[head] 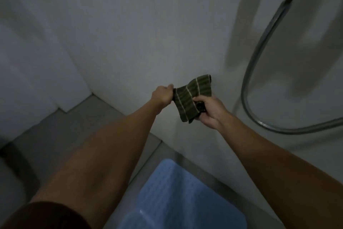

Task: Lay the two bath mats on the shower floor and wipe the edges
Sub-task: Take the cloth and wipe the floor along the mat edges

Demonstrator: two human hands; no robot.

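A dark green cloth (191, 97) with thin pale stripes hangs in the air in front of the shower wall, stretched between both hands. My left hand (163, 95) pinches its left edge. My right hand (209, 111) grips its lower right part, fingers curled round the fabric. A blue textured bath mat (178, 197) lies flat on the grey shower floor (104, 117) at the bottom of the view, close to the wall. Only one mat is in view.
Pale tiled walls (130, 33) meet in a corner at the left. A metal shower hose (246, 84) loops down the right wall. A low step in the wall base sits at the left (61, 110).
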